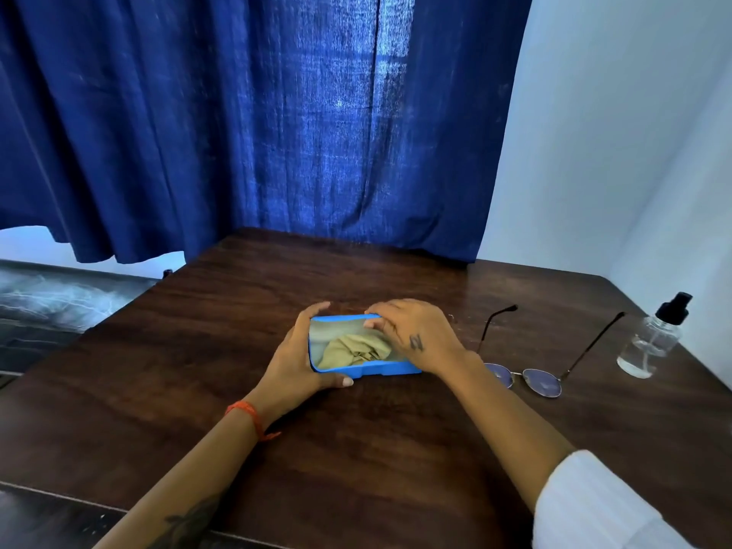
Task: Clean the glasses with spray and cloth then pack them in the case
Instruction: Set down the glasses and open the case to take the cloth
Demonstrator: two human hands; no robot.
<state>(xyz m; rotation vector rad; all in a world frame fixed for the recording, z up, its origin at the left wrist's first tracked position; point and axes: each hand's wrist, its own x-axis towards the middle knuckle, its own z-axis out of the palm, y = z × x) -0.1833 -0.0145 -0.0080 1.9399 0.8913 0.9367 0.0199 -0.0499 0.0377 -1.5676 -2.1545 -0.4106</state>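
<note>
A blue glasses case (390, 368) lies open in the middle of the wooden table (237, 303), with a crumpled beige cloth (354, 352) inside it. My left hand (295, 360) grips the case's left end, thumb on the front edge. My right hand (418, 336) covers the case's right end, its fingers curled over the far rim of the lid. Round wire-framed glasses (540, 382) lie on the table right of the case, arms unfolded and pointing away from me. A clear spray bottle (651, 340) with a black pump top stands at the far right.
A dark blue curtain (277, 132) hangs behind the table's far edge. A white wall (614, 132) borders the table's right side, close to the spray bottle. The floor (59, 299) shows beyond the table's left edge.
</note>
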